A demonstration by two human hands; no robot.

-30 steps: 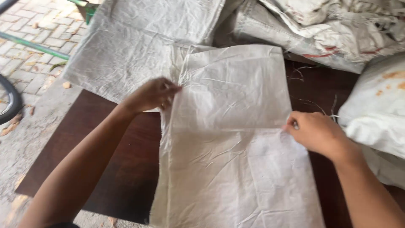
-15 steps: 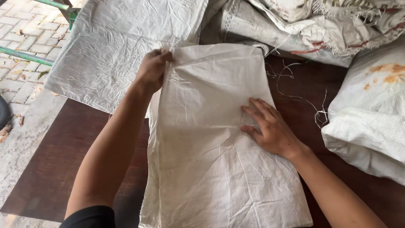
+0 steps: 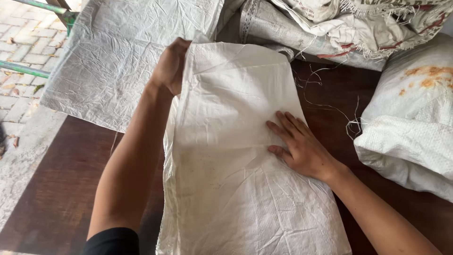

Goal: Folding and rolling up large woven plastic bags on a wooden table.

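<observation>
A dark brown table [image 3: 66,189] carries heaps of crumpled woven sacks: a flat grey one [image 3: 122,56] at the far left, a frayed pile [image 3: 358,28] behind, and a rust-stained full sack [image 3: 415,113] on the right. Loose threads [image 3: 330,104] trail between them. At centre lies a creased white woven sack [image 3: 236,189]; the left hand [image 3: 172,63] pinches its upper left edge, while the right hand [image 3: 299,144] presses flat, fingers spread.

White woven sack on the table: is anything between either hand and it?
Nothing visible. The left hand grips the white woven plastic sack at its top left edge, and the right hand lies flat on its middle, fingers spread.
</observation>
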